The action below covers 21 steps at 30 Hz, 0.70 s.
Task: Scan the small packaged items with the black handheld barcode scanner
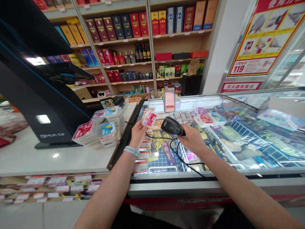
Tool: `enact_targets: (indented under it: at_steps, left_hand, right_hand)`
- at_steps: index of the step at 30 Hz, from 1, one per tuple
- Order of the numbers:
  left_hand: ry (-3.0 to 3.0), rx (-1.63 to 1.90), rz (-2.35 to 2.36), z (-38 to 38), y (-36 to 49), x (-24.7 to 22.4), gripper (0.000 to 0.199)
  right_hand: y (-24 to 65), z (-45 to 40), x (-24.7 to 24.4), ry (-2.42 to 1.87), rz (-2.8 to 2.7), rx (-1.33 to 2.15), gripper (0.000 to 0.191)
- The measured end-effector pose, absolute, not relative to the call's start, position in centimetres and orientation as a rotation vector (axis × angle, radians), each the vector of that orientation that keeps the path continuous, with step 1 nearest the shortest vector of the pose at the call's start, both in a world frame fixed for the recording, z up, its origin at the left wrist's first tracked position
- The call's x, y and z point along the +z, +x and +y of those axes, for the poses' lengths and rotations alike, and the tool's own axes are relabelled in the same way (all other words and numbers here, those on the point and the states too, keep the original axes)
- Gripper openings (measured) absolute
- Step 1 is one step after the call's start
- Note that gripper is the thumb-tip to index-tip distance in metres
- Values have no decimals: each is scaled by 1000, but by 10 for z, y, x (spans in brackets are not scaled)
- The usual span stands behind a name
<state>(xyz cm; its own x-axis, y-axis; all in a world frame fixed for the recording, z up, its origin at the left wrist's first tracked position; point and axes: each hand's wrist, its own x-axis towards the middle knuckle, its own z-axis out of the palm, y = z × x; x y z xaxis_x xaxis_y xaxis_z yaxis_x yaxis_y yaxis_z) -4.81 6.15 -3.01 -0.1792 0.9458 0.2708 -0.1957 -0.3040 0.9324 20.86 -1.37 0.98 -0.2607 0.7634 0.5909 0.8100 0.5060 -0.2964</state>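
You're standing at a white shop counter (47,152) that butts against a glass-topped display freezer (166,173), with a black checkout kiosk (35,95) rising on your left. Ahead, wooden shelves (152,62) hold rows of boxed liquor (135,24) and a group of dark wine bottles (142,52). To the right of them, a red-and-yellow poster (267,38) shows the number 119.

Your left hand (137,135), with a grey watch band (131,151) at the wrist, pinches a small red-and-white packet (149,119) between thumb and fingers, holding it up over the freezer's near left corner. Your right hand (192,140) is curled closed around a black corded barcode scanner (172,126), whose nose points left toward the packet, near it but not touching. The scanner's black cable (183,160) loops down across the glass.

On the counter, just left of your left hand, stand 2 main stacks of similar packets (85,133) (109,128), some red, some blue. Inside the freezer lie many bright packages, including a purple tube-shaped pack (169,154). More packets (209,118) sit toward the far side, though you can't tell whether they're on the glass or under it.
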Motion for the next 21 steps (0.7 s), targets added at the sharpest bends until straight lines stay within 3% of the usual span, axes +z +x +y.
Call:
enact_targets:
  at_steps: [21]
  left_hand:
    - [1152,1645,1002,64,-49,-32,50]
  right_hand:
    - [207,-15,12,-1315,-2053,-95,18]
